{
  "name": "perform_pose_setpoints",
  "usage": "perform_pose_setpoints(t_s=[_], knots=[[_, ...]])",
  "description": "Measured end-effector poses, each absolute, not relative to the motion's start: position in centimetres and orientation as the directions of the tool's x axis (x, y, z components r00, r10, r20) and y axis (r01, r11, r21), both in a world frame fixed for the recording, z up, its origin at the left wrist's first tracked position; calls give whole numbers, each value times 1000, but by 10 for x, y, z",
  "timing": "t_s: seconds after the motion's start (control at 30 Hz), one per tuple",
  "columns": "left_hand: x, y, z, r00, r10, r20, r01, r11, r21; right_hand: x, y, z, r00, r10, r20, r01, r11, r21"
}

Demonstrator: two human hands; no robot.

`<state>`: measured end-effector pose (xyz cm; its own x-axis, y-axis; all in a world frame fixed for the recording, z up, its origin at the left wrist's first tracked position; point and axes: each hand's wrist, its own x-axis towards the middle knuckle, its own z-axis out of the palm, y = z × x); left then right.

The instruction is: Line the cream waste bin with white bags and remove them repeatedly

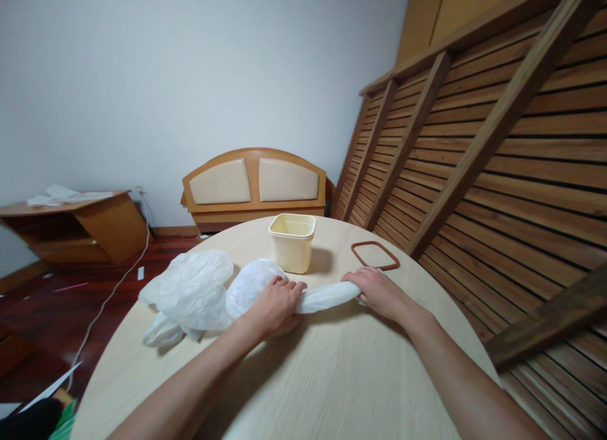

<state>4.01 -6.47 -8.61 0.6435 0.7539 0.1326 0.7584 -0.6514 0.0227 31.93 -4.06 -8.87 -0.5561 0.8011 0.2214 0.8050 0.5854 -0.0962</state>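
A white plastic bag (327,297) is stretched in a twisted strip between my two hands, low over the table. My left hand (279,304) grips it near a bunched white bundle (251,283); whether that bundle is part of the same bag I cannot tell. At the strip's other end my right hand (372,289) is closed around the plastic. Just beyond my hands stands a pale yellow square bin (293,247), upright, with nothing visible inside. Behind my right hand lies a flat reddish-brown square ring (391,258). To the left, a crumpled translucent white bag (190,288) rests on the tabletop.
The round, light wooden table (360,377) fills the foreground. A padded headboard (253,182) stands against the wall. Slatted wooden panels (474,174) lean along the right. A low cabinet (104,225) and a white cable (111,294) are at the left.
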Motion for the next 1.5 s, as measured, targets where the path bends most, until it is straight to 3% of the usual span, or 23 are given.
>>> perform_pose_setpoints(t_s=[0.1,0.2,0.33,0.43,0.63,0.83,0.97,1.13,1.33,1.5], knots=[[54,-75,-86,651,727,220,696,-687,211,315,-46,-86,-552,803,224,806,583,-102],[71,-81,-95,645,723,247,658,-690,302,308,-53,-82,-566,792,230,797,597,-95],[83,-84,-102,608,785,118,711,-605,359,304,-57,-80,-585,777,234,781,617,-98],[79,-84,-92,636,772,10,678,-565,471,305,-57,-80,-573,784,238,781,611,-129],[60,-78,-56,679,730,-78,550,-435,713,304,-58,-80,-594,765,249,703,644,-301],[42,-58,-52,682,731,-23,399,-345,850,298,-55,-83,-617,703,354,651,709,-272],[39,-48,-54,662,749,14,220,-212,952,295,-50,-94,-595,584,552,576,789,-214],[33,-44,-48,569,818,90,8,-115,993,290,-50,-103,-509,418,753,508,851,-129],[30,-47,-42,590,791,164,-192,-60,980,280,-54,-98,-524,445,726,480,859,-180],[36,-50,-45,524,831,184,-308,-16,951,277,-55,-98,-582,463,669,541,834,-107]])
